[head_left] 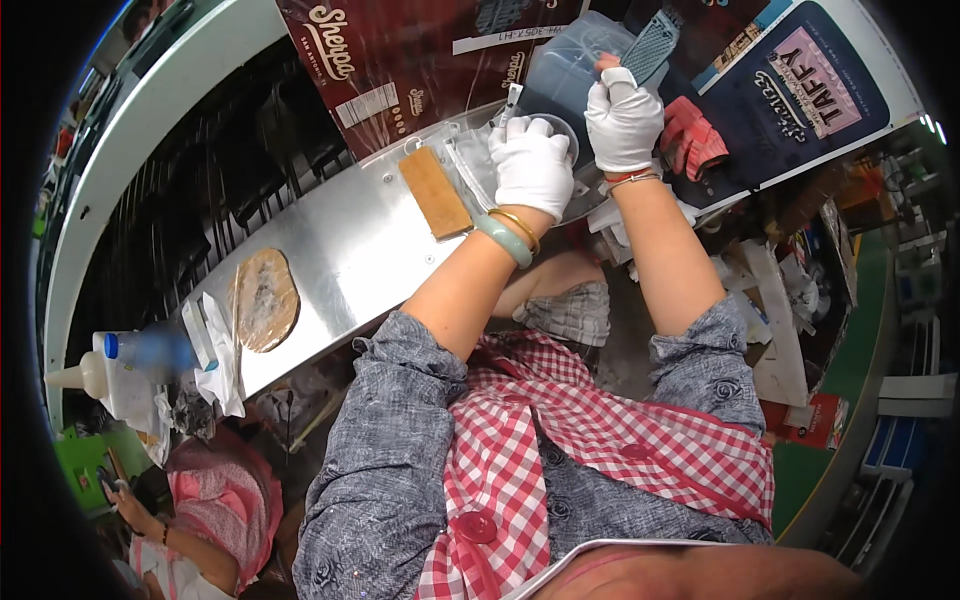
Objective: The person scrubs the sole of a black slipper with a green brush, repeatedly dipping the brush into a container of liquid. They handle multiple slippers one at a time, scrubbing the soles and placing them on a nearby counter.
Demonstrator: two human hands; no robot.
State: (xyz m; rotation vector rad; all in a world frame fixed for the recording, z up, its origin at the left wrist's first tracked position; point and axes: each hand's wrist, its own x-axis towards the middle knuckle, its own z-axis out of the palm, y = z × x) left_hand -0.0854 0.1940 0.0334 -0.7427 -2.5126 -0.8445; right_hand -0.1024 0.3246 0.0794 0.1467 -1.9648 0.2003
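Observation:
My left hand [533, 167], in a white glove, is closed at the edge of the metal bench, by the rim of a round container [567, 138]. A narrow white piece with dark marks [513, 99] stands up past its fingers; whether they grip it is not plain. My right hand [624, 122], also white-gloved with one bare fingertip, pinches a flat blue-grey piece with a textured surface [653, 47]. Behind both hands is a translucent plastic box [567, 62]. A pink-red glove [693, 138] lies just right of my right hand.
On the metal bench [340, 240] lie a brown block [435, 193], clear plastic bags and an oval brown slab [266, 300]. Dark red cartons [400, 60] and a dark blue carton [800, 85] stand behind. Squeeze bottles [90, 375] and another person's hand [135, 508] are at lower left.

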